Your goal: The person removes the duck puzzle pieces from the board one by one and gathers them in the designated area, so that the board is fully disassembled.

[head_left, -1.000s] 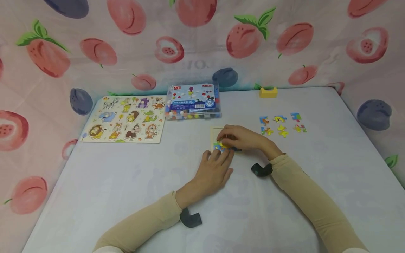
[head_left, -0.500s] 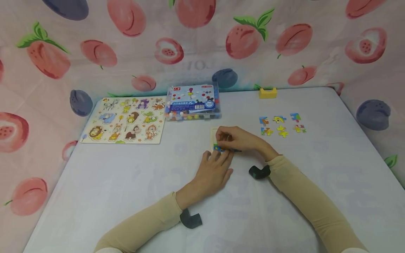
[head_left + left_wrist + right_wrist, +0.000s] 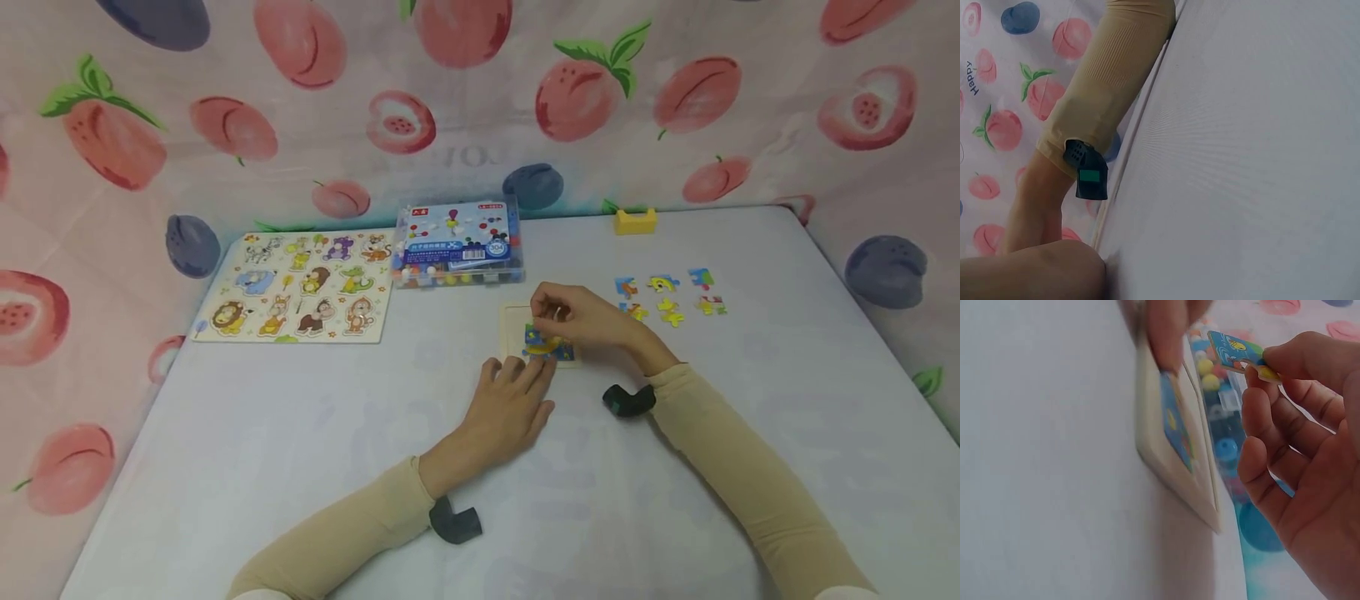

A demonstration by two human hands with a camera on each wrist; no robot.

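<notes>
A small wooden puzzle tray [image 3: 513, 327] lies flat in the middle of the table, with coloured pieces along its near side. My right hand [image 3: 581, 321] is over its right part. In the right wrist view that hand [image 3: 1310, 419] pinches a blue and yellow puzzle piece [image 3: 1230, 350] between thumb and index finger, above the tray [image 3: 1147, 434]. My left hand [image 3: 506, 412] rests at the near edge of the tray, fingers extended and fingertips touching it. In the left wrist view only part of a hand [image 3: 1035, 269] shows at the lower left.
Several loose puzzle pieces [image 3: 663, 283] lie to the right of the tray. Behind are a clear box with a blue label [image 3: 457, 237] and a yellow block [image 3: 635, 222]. An animal puzzle board [image 3: 292, 287] lies at the left.
My right hand has lifted slightly and moved a little to the right, and the piece in its fingers now shows. More of the tray is visible. The left hand has stayed nearly still.
</notes>
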